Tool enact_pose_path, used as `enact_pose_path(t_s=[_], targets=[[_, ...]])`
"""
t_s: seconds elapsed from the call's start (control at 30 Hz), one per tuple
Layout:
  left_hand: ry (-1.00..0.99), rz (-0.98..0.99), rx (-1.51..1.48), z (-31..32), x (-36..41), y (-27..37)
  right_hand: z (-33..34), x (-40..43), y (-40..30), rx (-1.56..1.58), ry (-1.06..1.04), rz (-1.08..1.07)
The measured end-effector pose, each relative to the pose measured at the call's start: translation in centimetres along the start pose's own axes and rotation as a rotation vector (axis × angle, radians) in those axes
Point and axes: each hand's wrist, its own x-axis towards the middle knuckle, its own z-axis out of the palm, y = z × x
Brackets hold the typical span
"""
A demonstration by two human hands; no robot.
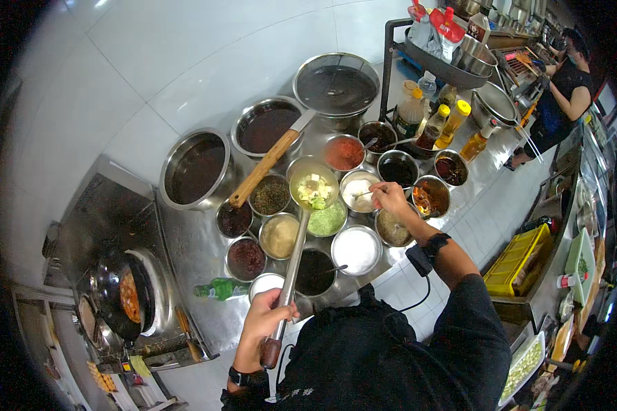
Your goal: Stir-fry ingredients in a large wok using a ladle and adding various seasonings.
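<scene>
My left hand (270, 313) grips the long metal handle of a ladle (314, 187), whose bowl holds pale cubes and green pieces above the seasoning pots. My right hand (391, 198) holds the thin handle of a small spoon (362, 194) over a steel pot of white seasoning (358, 186). Around them stand steel pots of red powder (344, 153), green seasoning (327, 220), tan powder (279, 236), white granules (356, 250) and dark liquid (314, 272). At the left, a black wok (115, 293) with orange-brown food (129, 294) sits by a burner.
Large steel pots (195, 169) of dark liquid line the wall; a wooden-handled tool (267, 167) lies across two pots. A green bottle (221, 289) lies near the front. Oil bottles (452, 123) stand beneath a rack (442, 64). Another person (570, 92) stands at the far right, near a yellow crate (516, 259).
</scene>
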Motion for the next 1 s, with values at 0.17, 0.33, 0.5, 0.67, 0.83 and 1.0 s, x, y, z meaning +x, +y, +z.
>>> enact_pose_path(t_s=[0.17, 0.33, 0.5, 0.67, 0.83, 1.0], targets=[[0.038, -0.011, 0.065, 0.3, -0.2, 0.0, -0.2, 0.1, -0.6, 0.242, 0.104, 0.160], [0.015, 0.036, 0.082, 0.2, 0.1, -1.1, -3.6, -0.1, -3.1, 0.246, 0.147, 0.096], [-0.007, 0.085, 0.256, 0.6, 1.3, -1.8, -6.5, -1.0, -7.5, 0.306, 0.122, 0.035], [-0.135, -0.008, 0.027, 1.1, 2.2, -1.6, -7.3, -1.4, -11.3, 0.016, 0.236, -0.127], [-0.172, 0.001, -0.140, 1.4, -1.0, -1.7, -6.4, -2.4, -15.4, 0.152, -0.076, -0.097], [0.070, -0.045, -0.205, 2.2, -8.9, -3.1, 0.3, -4.2, -15.5, 0.123, -0.580, -0.044]])
